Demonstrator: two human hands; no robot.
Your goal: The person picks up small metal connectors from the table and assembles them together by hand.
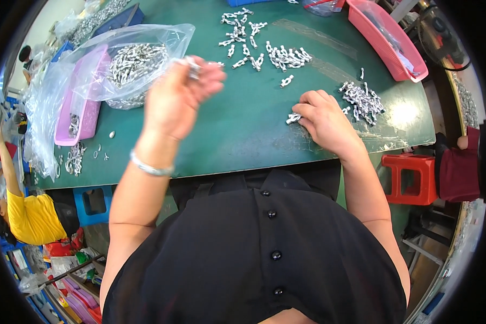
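My left hand (174,102) is raised over the table beside the clear bag, palm partly up. A small silvery metal clasp (193,69) shows between its thumb and curled fingers, slightly blurred. My right hand (328,123) rests low over the table, with thumb and fingertips pinching another silvery clasp (293,118) at the tabletop. Just right of that hand lies a heap of similar clasps (364,102). Farther off, a denser group of clasps (287,57) and a single clasp (287,81) lie on the green table (237,129).
At left, a clear plastic bag (173,40) full of clasps lies by a pink basket (65,127). Another pink basket (386,46) stands far right, near a fan (434,35). A red stool (410,180) and a person in yellow (35,216) are beyond the table.
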